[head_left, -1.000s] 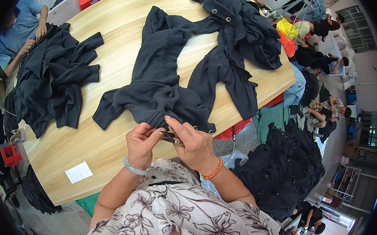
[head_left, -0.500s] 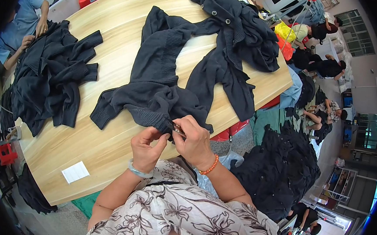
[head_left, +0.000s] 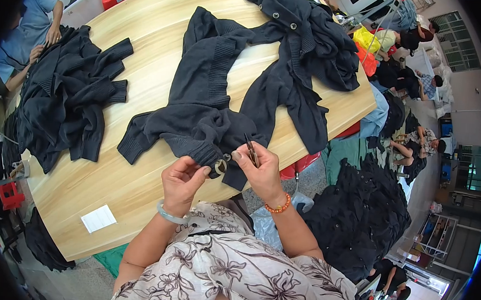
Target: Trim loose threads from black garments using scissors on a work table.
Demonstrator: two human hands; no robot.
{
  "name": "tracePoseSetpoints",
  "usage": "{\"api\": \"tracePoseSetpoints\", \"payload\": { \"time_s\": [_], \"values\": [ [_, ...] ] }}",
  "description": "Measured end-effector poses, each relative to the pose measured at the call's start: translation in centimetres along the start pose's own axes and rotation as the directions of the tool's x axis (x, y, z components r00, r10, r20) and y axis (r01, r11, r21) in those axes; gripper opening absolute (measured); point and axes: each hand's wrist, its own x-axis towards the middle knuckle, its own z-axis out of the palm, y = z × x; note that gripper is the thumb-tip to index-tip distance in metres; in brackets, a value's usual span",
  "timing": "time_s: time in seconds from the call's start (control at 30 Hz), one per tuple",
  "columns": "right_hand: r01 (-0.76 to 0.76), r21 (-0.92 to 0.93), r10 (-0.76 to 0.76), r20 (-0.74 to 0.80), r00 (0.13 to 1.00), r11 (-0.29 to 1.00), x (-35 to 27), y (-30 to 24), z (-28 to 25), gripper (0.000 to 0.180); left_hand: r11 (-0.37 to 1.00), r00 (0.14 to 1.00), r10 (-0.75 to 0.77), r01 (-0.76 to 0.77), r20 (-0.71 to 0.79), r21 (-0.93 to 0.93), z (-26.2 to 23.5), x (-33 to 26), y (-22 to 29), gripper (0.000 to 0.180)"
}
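A dark knit cardigan (head_left: pixel 193 127) lies spread on the table in front of me, its ribbed edge pulled toward me. My left hand (head_left: pixel 179 186) pinches this edge between thumb and fingers. Beside the fingertips a pale round button (head_left: pixel 220 167) shows on the dark knit. My right hand (head_left: pixel 263 176) is closed around small dark thread snips (head_left: pixel 251 151), their tips pointing up and away from me. A small gap separates the right fingertips from the button.
Another dark buttoned garment (head_left: pixel 314 49) is heaped at the table's (head_left: pixel 137 193) far right. At left, another person's hands (head_left: pixel 46 44) touch a dark knit pile (head_left: pixel 65 99). A white paper (head_left: pixel 98 218) lies near left. Dark garments (head_left: pixel 358 214) are piled off the right edge.
My right hand has moved right, away from my left hand, and the snips now point upward. The button has come into sight. My left hand has shifted slightly left, still pinching the edge.
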Motion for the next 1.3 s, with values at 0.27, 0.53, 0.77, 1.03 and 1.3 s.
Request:
{"api": "tracePoseSetpoints", "payload": {
  "time_s": [0.27,0.53,0.77,1.03,1.3],
  "values": [
    [0.116,0.06,-0.123,0.122,0.985,0.991,0.0,1.5,1.7,0.047,0.802,0.972,-0.077,0.192,0.221,-0.566,-3.9,0.9,1.0,0.043],
    [0.251,-0.087,-0.238,0.134,0.962,0.964,1.0,2.1,4.9,0.027,0.722,0.979,-0.166,0.201,0.115,-0.662,-5.8,0.9,0.6,0.047],
    [0.38,-0.155,-0.305,0.363,0.881,0.912,1.1,-0.9,2.1,0.03,0.874,0.944,-0.284,0.328,0.171,-0.359,-3.4,-0.4,-0.3,0.023],
    [0.322,-0.031,-0.322,-0.005,0.947,0.946,-0.7,-0.9,1.4,0.037,0.803,0.925,-0.323,0.38,0.201,-0.459,-1.3,-0.3,1.6,0.021],
    [0.387,0.101,-0.386,-0.032,0.922,0.916,-1.2,0.1,3.0,0.034,0.844,0.948,-0.268,0.316,0.169,-0.434,0.7,-1.1,2.1,0.016]
  ]
}}
